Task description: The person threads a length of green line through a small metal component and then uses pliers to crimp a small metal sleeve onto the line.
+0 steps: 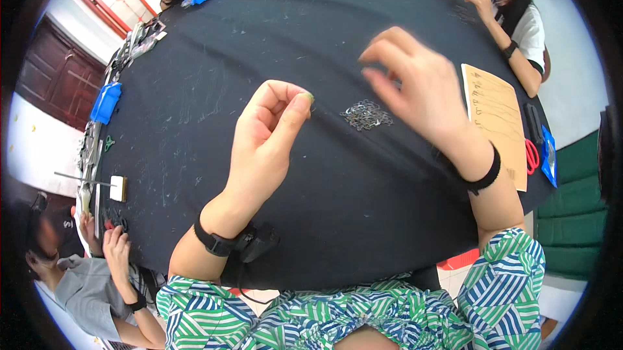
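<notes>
My left hand (269,132) is raised over the black cloth, thumb and forefinger pressed together in a pinch. A tiny greenish bit shows at the fingertips, too small to name. To the right, my right hand (422,87) hangs in the air, smeared a little by motion, its thumb and fingers apart with nothing visible between them. Between the two hands, nearer the right one, a small heap of dark, shiny hook-like metal pieces (366,116) lies on the cloth. Beyond my right wrist is a tan card (500,123) bearing a row of small hooks with thin lines.
Red-handled scissors (531,156), a dark case (533,123) and a blue packet (549,155) lie by the card. A white block with a rod (118,189) and blue trays (106,103) line the left edge. Other people sit around the black-covered table (214,58).
</notes>
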A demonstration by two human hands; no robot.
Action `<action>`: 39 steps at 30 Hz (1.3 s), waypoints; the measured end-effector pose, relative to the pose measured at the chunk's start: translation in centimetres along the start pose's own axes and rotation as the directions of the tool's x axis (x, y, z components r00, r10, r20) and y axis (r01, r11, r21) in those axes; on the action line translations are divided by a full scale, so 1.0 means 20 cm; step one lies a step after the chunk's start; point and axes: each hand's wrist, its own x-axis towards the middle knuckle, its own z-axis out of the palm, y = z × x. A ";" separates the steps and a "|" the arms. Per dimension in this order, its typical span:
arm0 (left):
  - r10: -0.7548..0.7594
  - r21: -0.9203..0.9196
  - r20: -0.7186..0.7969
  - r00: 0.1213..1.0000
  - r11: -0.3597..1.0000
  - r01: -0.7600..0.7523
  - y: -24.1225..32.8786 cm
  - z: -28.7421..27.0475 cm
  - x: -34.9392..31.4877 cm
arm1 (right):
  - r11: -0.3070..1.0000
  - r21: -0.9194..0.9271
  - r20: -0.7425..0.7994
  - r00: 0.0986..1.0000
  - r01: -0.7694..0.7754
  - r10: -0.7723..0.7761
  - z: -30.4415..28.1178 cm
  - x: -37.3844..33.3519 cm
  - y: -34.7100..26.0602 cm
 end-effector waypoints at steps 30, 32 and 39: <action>0.128 0.147 -0.038 0.991 0.982 -0.121 -0.07 -0.06 0.02 | 0.936 0.295 0.431 0.901 -0.192 0.049 -0.17 0.06 -0.02; 0.135 0.151 -0.047 0.990 0.980 -0.126 -0.06 -0.05 0.02 | 0.931 0.337 0.403 0.915 -0.139 -0.009 -0.20 0.06 -0.05; 0.168 0.139 -0.038 0.985 0.977 -0.161 -0.05 -0.04 0.01 | 0.929 0.370 0.336 0.936 -0.032 -0.101 -0.20 0.04 -0.10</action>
